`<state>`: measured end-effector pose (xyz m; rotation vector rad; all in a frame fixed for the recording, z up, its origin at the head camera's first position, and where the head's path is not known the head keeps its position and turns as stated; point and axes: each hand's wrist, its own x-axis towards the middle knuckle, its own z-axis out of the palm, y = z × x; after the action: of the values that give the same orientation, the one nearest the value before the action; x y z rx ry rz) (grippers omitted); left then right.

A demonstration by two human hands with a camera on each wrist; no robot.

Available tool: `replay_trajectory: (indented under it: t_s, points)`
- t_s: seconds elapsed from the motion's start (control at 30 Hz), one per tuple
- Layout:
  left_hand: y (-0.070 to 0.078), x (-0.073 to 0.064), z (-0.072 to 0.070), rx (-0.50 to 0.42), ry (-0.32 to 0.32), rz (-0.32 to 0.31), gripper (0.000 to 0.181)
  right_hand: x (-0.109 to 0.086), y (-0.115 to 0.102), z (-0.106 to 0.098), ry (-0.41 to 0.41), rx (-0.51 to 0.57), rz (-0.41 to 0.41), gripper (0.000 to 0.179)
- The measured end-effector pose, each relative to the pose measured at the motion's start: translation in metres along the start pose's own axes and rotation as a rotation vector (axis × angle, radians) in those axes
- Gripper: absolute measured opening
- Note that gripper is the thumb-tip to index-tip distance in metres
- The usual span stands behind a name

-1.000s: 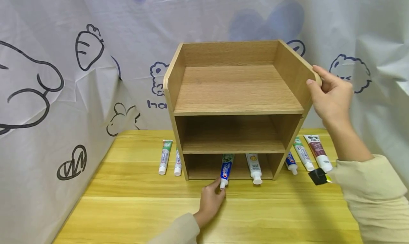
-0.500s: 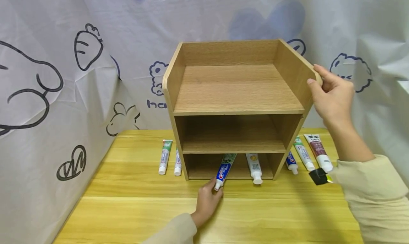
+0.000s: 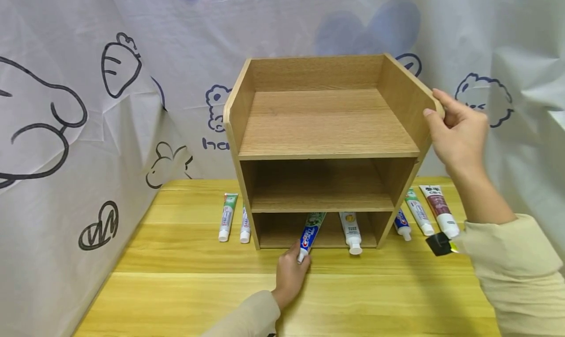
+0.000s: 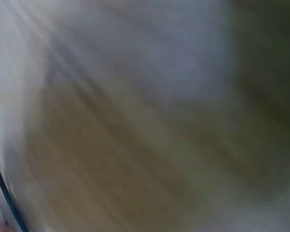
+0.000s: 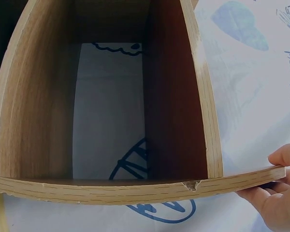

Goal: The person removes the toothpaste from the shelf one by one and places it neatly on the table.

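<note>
In the head view a wooden shelf unit [image 3: 328, 153] stands upright on the table. My right hand [image 3: 461, 131] grips the upper front edge of its right side panel, fingers on one face and thumb on the other; the right wrist view shows this hand [image 5: 280, 198] at the panel's end. My left hand [image 3: 292, 274], low in front of the unit, pinches the cap end of a blue and green toothpaste tube [image 3: 311, 233]. That tube lies slanted, its far end inside the bottom compartment. Beside it a white toothpaste tube [image 3: 350, 230] sticks out of the same compartment. The left wrist view is mostly blurred.
Two toothpaste tubes [image 3: 227, 217] lie on the table [image 3: 176, 283] left of the unit. To its right are a blue tube [image 3: 402, 224], a green and white tube [image 3: 419, 212] and a maroon and white tube [image 3: 439, 211]. A white cloth with drawings [image 3: 176, 82] hangs behind.
The blue and green toothpaste tube has tilted, its cap end swinging left with my left hand, then slightly back right. My right hand keeps its grip on the shelf unit.
</note>
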<state>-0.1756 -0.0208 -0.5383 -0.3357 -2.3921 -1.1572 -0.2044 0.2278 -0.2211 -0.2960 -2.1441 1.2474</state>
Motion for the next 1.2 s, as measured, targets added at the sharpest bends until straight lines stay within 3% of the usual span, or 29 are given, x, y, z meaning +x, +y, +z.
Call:
replay_trajectory:
  t_s: [0.17, 0.4, 0.57, 0.87, 1.2]
  points:
    - [0.001, 0.0, -0.001, 0.003, 0.018, -0.008, 0.04, 0.0, 0.0, 0.001, 0.001, 0.018, -0.007, 0.04]
    - [-0.001, -0.001, -0.004, -0.064, 0.011, -0.046, 0.04, 0.0, 0.001, 0.002, 0.015, 0.025, -0.02, 0.039]
    - [-0.003, -0.002, -0.009, -0.093, 0.045, -0.047, 0.04, 0.001, 0.002, 0.002, 0.014, 0.019, -0.022, 0.039]
    - [-0.007, -0.003, -0.019, -0.126, 0.131, 0.018, 0.039, 0.0, 0.0, 0.001, 0.012, 0.017, -0.026, 0.039]
    - [-0.017, -0.004, -0.035, -0.121, 0.107, -0.011, 0.037, 0.0, 0.002, 0.001, 0.011, 0.017, -0.019, 0.04]
